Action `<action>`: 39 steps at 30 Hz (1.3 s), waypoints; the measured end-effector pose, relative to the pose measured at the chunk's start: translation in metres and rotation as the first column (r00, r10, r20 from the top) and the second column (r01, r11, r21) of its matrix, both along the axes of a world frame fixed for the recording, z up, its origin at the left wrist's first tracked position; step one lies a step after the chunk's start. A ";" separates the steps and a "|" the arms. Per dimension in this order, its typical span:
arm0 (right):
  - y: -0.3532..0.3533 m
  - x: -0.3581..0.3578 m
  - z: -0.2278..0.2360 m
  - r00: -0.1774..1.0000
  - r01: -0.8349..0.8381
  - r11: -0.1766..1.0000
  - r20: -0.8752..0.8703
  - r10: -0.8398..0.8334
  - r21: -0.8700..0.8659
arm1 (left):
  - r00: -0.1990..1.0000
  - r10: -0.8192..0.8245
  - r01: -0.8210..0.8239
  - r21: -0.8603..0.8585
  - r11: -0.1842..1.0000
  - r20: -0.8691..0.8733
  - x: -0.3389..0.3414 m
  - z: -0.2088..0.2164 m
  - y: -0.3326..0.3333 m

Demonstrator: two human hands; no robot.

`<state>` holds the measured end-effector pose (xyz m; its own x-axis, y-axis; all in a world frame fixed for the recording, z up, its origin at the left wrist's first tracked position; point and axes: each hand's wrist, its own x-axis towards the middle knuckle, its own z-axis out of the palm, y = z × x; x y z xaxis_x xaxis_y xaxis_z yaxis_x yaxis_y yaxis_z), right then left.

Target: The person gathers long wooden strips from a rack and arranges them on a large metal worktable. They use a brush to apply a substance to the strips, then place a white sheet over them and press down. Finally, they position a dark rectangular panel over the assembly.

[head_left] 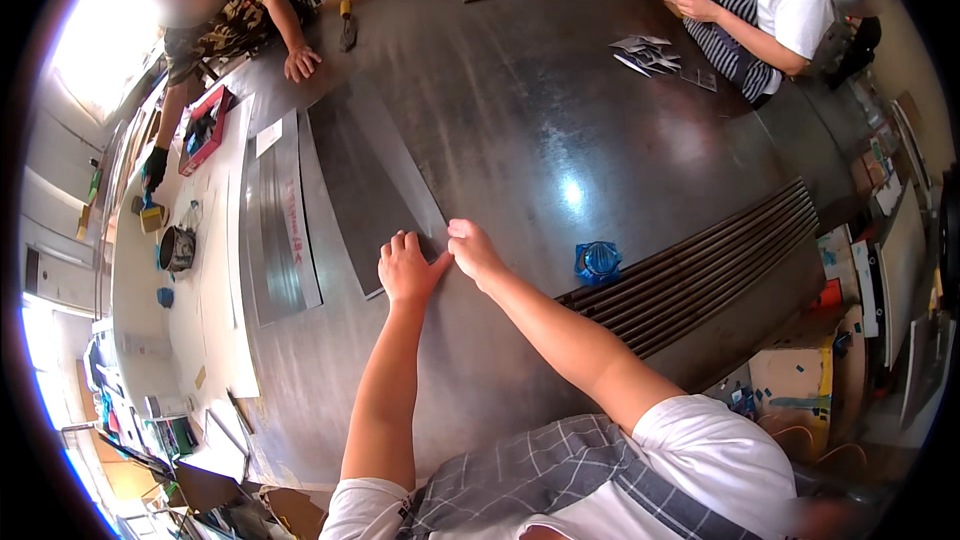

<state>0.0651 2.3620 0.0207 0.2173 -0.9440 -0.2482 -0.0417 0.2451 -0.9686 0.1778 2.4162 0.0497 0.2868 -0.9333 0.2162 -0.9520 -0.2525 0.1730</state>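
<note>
Take your two hands as the centre of the dial. At nine o'clock, furthest left, a co-worker's gloved hand point(155, 168) is at a brush point(150, 218), just beside a dark pot point(178, 250). A red tray point(203, 158) lies at ten. Nearer at nine is a grey metal strip point(272, 265) with red marks. Your dark sheet point(355, 175) lies flat on the metal table point(500, 120), stretching from your hands toward eleven. Your left hand point(405, 270) is palm down over its near end, fingers spread, clenching nothing. Your right hand point(475, 252) has curled fingers at the sheet's near right corner; you can't tell here whether they pinch it. At three sit a blue round object point(598, 262) and, beyond it, ribbed dark strips point(700, 275). Between one and two lies a pile of small pieces point(648, 55), near another co-worker point(735, 25).
</note>
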 end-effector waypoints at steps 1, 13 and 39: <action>-0.003 0.002 0.001 0.999 0.045 0.999 0.000 -0.045 -0.006 | 1.000 0.002 -0.002 0.000 1.000 0.002 -0.001 0.001 -0.001; 0.002 -0.005 0.049 0.958 -0.050 0.946 0.283 -0.045 0.321 | 0.999 -0.038 0.038 -0.002 0.999 0.039 0.003 0.005 0.012; 0.018 0.059 0.041 0.913 -0.377 0.924 0.197 0.358 0.066 | -0.708 -0.387 -0.599 0.212 0.772 -0.591 0.020 0.012 0.141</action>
<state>0.1239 2.3797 0.0620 0.5934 -0.7608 -0.2627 0.0226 0.3420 -0.9394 0.1978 2.5570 0.0619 0.4373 -0.7224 -0.5356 0.8898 0.2610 0.3744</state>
